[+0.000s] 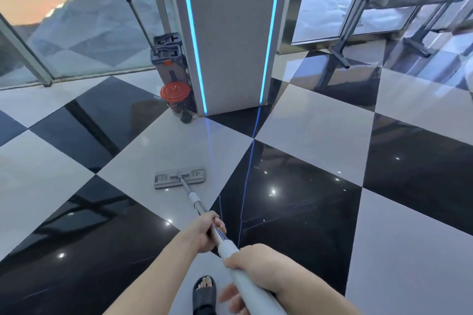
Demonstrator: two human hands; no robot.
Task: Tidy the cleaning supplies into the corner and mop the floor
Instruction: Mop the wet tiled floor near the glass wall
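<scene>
**Mopping Under Way, Supplies Already by the Pillar**

With the mop bucket (169, 59), a red-lidded tub (175, 92) and a second pole (128, 0) gathered against the pillar (230, 33), looks like the tidying half is done and the mopping half is in hand. Left hand (208, 231) wrapped round the metal part of the mop handle (197, 206), right hand (253, 263) clenched on the pale grip lower down. Mop head (180, 178) flat on a white tile, well short of the pillar. Next stroke probably calls for a steady push or pull along the floor (320, 135), keeping the head flat. Plenty of open checkered tile to either side; tighter ahead, near the tub and pillar base. Stand legs (337, 56) at far right worth avoiding. Sandalled foot (204, 291) just beneath the handle.
</scene>
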